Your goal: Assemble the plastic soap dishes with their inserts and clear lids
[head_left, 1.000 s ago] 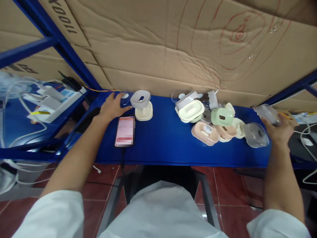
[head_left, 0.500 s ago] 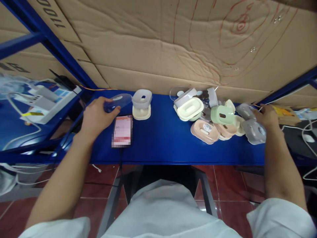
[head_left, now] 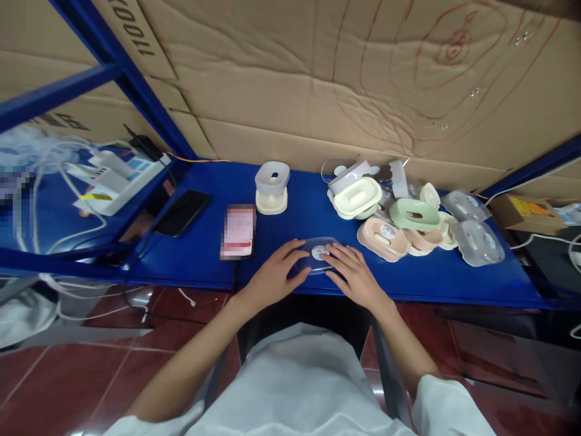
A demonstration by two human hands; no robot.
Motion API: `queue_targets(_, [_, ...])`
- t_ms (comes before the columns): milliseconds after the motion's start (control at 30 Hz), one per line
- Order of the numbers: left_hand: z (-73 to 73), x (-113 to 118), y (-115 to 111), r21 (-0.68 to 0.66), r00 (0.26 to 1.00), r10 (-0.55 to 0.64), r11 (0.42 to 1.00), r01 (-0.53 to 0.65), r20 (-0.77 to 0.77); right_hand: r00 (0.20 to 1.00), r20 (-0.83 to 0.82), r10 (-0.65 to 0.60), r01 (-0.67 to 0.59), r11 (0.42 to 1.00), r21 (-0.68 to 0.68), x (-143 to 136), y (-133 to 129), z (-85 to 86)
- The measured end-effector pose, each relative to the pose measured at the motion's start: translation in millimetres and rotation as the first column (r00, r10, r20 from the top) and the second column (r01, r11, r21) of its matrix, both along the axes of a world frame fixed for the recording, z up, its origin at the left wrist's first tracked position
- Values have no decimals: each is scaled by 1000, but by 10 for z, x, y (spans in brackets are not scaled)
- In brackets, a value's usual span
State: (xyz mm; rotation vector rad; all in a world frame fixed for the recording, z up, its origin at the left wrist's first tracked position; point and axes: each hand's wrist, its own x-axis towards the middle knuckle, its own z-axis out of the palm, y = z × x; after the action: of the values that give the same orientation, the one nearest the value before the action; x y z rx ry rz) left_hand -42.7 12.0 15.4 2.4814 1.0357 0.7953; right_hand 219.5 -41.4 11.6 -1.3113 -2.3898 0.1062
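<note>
In front of me, near the table's front edge, is a clear oval plastic lid (head_left: 307,264) with a round white label. My left hand (head_left: 276,272) has its left end between thumb and fingers. From the other side my right hand (head_left: 356,275) grips the right end, its fingertips by the label. To the right lies a pile of plastic soap-box parts: a pink piece (head_left: 381,239), a green tray (head_left: 415,215), cream parts (head_left: 358,198) and clear grey pieces (head_left: 479,242). A greyish-white holder (head_left: 272,177) rests on a cream base (head_left: 271,203) at the back left.
On the left of the blue table (head_left: 313,206) lie a phone with a lit screen (head_left: 238,232) and a dark phone (head_left: 183,213), with cables nearby. Cardboard (head_left: 281,79) walls off the back. A power strip (head_left: 131,181) is beyond the blue frame post.
My left hand has brought the clear lid from the far left to the middle front. My right hand has left the grey pieces on the right and joined it. The dark phone is now uncovered.
</note>
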Motion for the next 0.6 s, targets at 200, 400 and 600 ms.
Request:
queue_targets(200, [264, 170, 711, 152, 831, 471, 882, -446, -295, 993, -85, -86, 88, 996, 28, 77, -18, -73])
queue_targets(400, [145, 327, 466, 157, 845, 408, 913, -377, -347, 947, -129, -296, 305, 951, 59, 150, -107, -125])
queue_targets(600, [4, 101, -64, 104, 921, 326, 945, -310, -213, 917, -131, -377, 383, 923, 28, 127, -135, -122])
